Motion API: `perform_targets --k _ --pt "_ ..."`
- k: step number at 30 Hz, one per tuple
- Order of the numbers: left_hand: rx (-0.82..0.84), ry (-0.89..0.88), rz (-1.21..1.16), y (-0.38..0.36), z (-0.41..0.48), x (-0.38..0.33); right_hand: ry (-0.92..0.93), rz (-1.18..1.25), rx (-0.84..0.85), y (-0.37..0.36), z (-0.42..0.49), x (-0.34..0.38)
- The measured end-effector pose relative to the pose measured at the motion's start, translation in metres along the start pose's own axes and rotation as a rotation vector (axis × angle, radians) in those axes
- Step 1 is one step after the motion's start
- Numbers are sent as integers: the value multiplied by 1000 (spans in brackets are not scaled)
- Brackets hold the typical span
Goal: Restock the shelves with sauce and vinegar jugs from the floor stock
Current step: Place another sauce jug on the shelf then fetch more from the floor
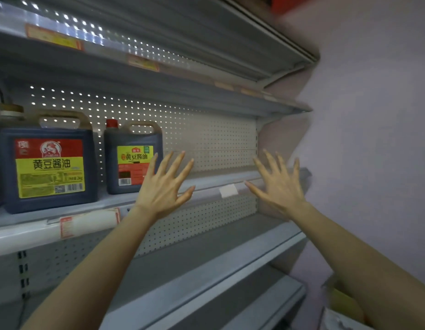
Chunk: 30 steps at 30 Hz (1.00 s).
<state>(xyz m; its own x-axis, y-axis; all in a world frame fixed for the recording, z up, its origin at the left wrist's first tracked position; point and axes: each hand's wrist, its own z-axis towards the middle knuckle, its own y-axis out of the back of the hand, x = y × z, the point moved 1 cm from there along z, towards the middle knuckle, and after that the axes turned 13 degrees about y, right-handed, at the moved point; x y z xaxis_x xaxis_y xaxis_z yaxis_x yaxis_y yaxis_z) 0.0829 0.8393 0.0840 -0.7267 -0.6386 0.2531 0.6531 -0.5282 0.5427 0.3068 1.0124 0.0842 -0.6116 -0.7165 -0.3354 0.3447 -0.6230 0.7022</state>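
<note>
Both bare forearms reach up from the bottom edge, the left hand (pixel 162 186) and right hand (pixel 278 184) raised before the middle shelf (pixel 214 177), fingers straight and spread, backs toward the camera, holding nothing. Left of them on that shelf two dark jugs stand upright, handles on top and labels facing out. The large jug (pixel 48 163) has a red-and-yellow label reading 黄豆酱油, and just beside it the smaller red-capped jug (pixel 133 158) bears the same characters on yellow.

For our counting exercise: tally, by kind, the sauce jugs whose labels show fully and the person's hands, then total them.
Sauce jugs: 2, the large jug and the small jug
Hands: 2, the left hand and the right hand
Total: 4
</note>
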Motion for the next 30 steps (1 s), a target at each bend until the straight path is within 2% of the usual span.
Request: perform_targets --k 10,14,17,23,30 --pt "69 -244 -149 -7 -14 -113 -168 -117 151 -1 -119 -80" --pt "82 -307 -213 -16 -25 -156 -242 -159 213 -4 -169 -104" --pt "153 -327 -260 -30 -38 -185 -309 -164 278 -11 -205 -117" --pt "270 -394 -319 -65 -74 -233 -406 -122 394 -44 -263 -118" --pt "398 -486 -408 -128 -139 -271 -505 -27 589 -115 -319 -88"
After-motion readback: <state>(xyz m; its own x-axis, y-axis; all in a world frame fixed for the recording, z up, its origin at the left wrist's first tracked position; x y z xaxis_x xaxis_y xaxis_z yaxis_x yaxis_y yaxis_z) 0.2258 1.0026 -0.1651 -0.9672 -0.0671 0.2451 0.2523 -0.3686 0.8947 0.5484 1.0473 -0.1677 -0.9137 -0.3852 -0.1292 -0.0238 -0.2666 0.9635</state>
